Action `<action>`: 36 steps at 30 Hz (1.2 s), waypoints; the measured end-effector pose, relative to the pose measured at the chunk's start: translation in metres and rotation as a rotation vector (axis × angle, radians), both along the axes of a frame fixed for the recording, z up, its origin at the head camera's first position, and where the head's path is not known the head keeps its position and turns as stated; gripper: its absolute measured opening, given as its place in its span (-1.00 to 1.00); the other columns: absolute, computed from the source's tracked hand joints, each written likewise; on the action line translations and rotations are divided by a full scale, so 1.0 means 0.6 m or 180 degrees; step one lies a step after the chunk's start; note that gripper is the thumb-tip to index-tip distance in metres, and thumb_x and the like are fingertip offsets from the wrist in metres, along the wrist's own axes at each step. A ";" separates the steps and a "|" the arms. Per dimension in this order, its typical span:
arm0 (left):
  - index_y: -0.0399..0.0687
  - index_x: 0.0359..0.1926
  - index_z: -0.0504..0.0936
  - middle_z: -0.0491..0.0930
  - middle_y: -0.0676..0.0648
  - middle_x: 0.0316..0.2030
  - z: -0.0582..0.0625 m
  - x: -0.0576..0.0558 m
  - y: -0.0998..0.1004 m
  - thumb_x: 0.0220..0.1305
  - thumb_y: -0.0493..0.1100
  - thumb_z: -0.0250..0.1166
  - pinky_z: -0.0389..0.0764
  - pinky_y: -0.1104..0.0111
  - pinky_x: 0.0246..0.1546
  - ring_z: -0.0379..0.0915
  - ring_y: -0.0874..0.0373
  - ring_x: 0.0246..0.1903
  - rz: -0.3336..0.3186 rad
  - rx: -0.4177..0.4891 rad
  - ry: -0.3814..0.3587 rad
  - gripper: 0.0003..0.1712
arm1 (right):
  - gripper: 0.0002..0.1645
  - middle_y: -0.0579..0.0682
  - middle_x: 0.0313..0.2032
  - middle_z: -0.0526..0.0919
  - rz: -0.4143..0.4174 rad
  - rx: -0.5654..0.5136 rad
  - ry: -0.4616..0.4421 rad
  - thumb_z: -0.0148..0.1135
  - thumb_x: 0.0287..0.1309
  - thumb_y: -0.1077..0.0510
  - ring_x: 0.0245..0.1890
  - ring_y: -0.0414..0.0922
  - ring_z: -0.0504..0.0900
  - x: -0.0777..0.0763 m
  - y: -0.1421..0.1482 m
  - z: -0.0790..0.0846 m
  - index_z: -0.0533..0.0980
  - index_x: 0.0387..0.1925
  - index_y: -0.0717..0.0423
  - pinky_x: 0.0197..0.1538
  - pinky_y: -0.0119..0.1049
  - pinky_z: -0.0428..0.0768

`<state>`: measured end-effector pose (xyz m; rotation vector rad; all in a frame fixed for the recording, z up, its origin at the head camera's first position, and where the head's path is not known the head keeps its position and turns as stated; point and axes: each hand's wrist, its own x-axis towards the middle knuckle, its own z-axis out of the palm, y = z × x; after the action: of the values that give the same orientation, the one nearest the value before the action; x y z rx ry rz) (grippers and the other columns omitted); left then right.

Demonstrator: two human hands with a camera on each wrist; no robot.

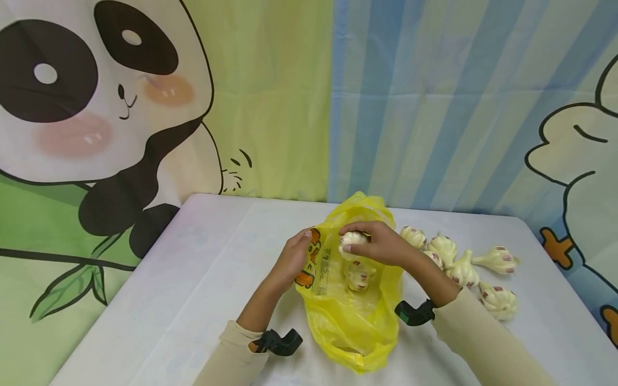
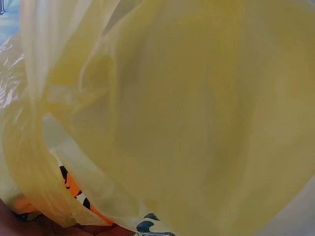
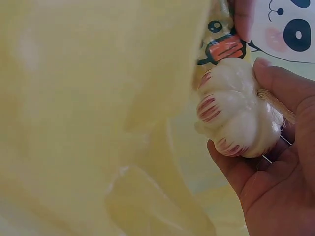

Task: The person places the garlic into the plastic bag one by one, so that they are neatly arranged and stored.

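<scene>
Panda backdrop [image 1: 270, 96] hanging behind white surface [image 1: 207, 257]. My right hand [image 1: 381, 244] is gripping a garlic bulb [image 3: 241, 108] over the yellow bag [image 1: 350, 329], left hand [image 1: 291, 260] pinching the bag's edge. Bulb likely light, firm; best cupped round its sides.

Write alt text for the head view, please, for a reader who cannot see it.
A person's right hand holds a garlic bulb at a yellow bag, whose edge the left hand grips. A second bulb lies in or on it; more bulbs lie on the white table.
</scene>
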<state>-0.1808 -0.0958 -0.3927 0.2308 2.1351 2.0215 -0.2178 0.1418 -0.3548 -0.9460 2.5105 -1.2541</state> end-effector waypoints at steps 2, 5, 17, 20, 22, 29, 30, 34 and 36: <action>-0.05 0.35 0.36 0.50 -0.31 -0.09 0.000 0.000 0.000 0.58 0.12 -0.29 0.48 0.24 -0.13 0.41 -0.31 -0.12 -0.0001 -0.0007 0.0019 -0.42 | -0.60 0.03 -0.05 0.61 0.0001 0.0011 -0.0034 0.33 0.23 0.08 -0.24 -0.12 0.59 0.000 0.000 -0.005 0.58 0.08 0.09 -0.23 -0.25 0.61; -0.08 0.36 0.34 0.47 -0.34 -0.06 0.001 0.000 0.001 0.59 0.09 -0.29 0.45 0.23 -0.10 0.39 -0.31 -0.10 -0.0004 -0.0013 0.0068 -0.43 | -0.60 0.02 -0.07 0.62 0.0016 0.0047 -0.0056 0.34 0.23 0.06 -0.25 -0.13 0.59 0.000 -0.002 -0.009 0.58 0.08 0.08 -0.23 -0.25 0.61; -0.09 0.33 0.36 0.47 -0.35 -0.06 0.003 0.004 0.000 0.59 0.08 -0.30 0.48 0.25 -0.12 0.42 -0.31 -0.10 -0.0005 0.0039 0.0081 -0.45 | -0.56 -0.02 0.00 0.61 0.0171 0.0240 -0.0034 0.32 0.25 -0.01 -0.18 -0.17 0.59 0.002 -0.014 -0.023 0.56 0.11 0.05 -0.17 -0.25 0.58; -0.10 0.31 0.37 0.46 -0.37 -0.09 0.003 0.004 0.001 0.59 0.08 -0.30 0.48 0.25 -0.16 0.41 -0.33 -0.13 -0.0024 0.0042 0.0090 -0.45 | -0.56 -0.03 0.00 0.62 0.0193 0.0268 -0.0029 0.32 0.24 -0.01 -0.15 -0.16 0.59 0.004 -0.013 -0.023 0.57 0.10 0.06 -0.14 -0.25 0.57; -0.11 0.31 0.37 0.47 -0.35 -0.13 0.002 0.003 0.001 0.59 0.08 -0.29 0.48 0.25 -0.19 0.43 -0.28 -0.19 -0.0033 0.0028 0.0091 -0.45 | -0.53 -0.01 0.02 0.61 0.0224 0.0281 -0.0039 0.32 0.24 -0.02 -0.12 -0.15 0.59 0.004 -0.011 -0.024 0.55 0.13 0.07 -0.10 -0.23 0.57; -0.10 0.33 0.36 0.48 -0.34 0.00 0.004 0.004 0.001 0.59 0.05 -0.29 0.46 0.16 -0.01 0.43 -0.22 -0.04 -0.0024 0.0053 0.0105 -0.46 | -0.32 0.11 0.23 0.48 0.0414 0.0209 -0.0072 0.32 0.24 -0.02 0.24 0.05 0.41 0.001 -0.004 -0.030 0.41 0.29 0.21 0.17 0.09 0.42; -0.10 0.33 0.36 0.47 -0.33 0.02 0.004 0.004 0.001 0.59 0.05 -0.29 0.43 0.14 0.04 0.42 -0.20 -0.01 -0.0030 0.0051 0.0110 -0.46 | -0.33 0.11 0.23 0.48 0.0411 0.0202 -0.0093 0.32 0.24 -0.01 0.25 0.07 0.40 0.001 -0.004 -0.031 0.41 0.29 0.22 0.17 0.10 0.41; -0.11 0.32 0.36 0.46 -0.34 0.03 0.003 0.003 0.001 0.59 0.05 -0.29 0.39 0.10 0.09 0.40 -0.19 0.03 -0.0037 0.0053 0.0100 -0.46 | -0.33 0.17 0.22 0.48 0.0394 0.0177 -0.0162 0.32 0.25 -0.01 0.25 0.11 0.40 0.001 -0.001 -0.032 0.41 0.27 0.24 0.18 0.11 0.39; -0.11 0.32 0.37 0.46 -0.34 0.03 0.002 0.003 0.001 0.59 0.05 -0.28 0.40 0.10 0.08 0.40 -0.20 0.03 -0.0033 0.0044 0.0099 -0.46 | -0.33 0.18 0.22 0.47 0.0389 0.0158 -0.0169 0.32 0.24 -0.02 0.25 0.11 0.39 0.002 0.001 -0.033 0.41 0.28 0.22 0.19 0.10 0.39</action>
<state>-0.1788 -0.0949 -0.3913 0.2765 2.1344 2.0408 -0.2166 0.1427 -0.3743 -1.0234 2.3926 -1.1599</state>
